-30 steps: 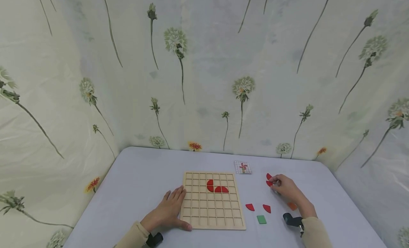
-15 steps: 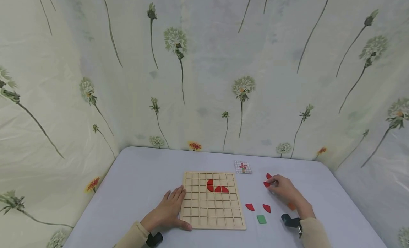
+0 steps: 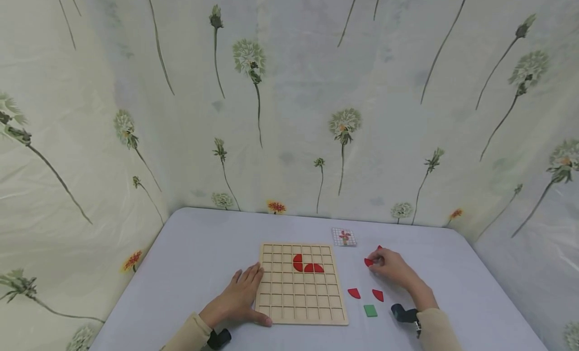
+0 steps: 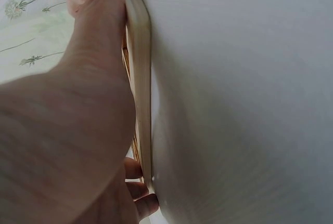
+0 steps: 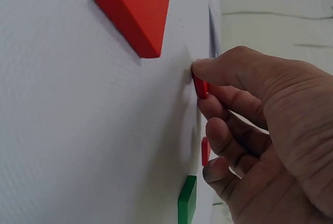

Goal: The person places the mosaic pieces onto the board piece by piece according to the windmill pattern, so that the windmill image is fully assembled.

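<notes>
A wooden grid board lies on the table, with several red quarter-circle tiles set in its upper squares. My left hand rests along the board's left side, fingers spread and thumb at the near corner; in the left wrist view the palm leans over the board's edge. To the right of the board, my right hand pinches a red quarter-circle tile between thumb and fingers, close over the table. The right wrist view shows this tile at the fingertips.
Two red tiles and a green square tile lie right of the board. Another red tile shows just behind the right hand. A small picture card with a flower on a grid lies beyond the board.
My right hand has moved left with the pinched red tile, away from the other red tile behind it. The orange tile is now hidden by the right arm. My left hand stays put.
</notes>
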### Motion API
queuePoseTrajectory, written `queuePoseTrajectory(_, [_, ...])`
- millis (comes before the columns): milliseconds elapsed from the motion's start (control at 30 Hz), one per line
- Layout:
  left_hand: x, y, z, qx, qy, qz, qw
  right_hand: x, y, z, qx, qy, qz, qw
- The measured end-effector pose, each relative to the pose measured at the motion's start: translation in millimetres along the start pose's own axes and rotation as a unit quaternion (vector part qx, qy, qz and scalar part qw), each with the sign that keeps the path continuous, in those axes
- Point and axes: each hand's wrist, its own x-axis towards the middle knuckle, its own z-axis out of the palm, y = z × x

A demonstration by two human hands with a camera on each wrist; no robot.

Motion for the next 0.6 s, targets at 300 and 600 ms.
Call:
queuePoseTrajectory(300, [2.7,-0.1,1.2,0.002,-0.002,-0.006,1.0,0.9,-6.7,4.3,-0.008,0.001,0.0,1.0])
queuePoseTrajectory(600, [2.6,-0.8,2.6,0.006,-0.001,-0.007,1.0,3.1,-7.3,6.3,-0.007,0.002,-0.008,0.9999])
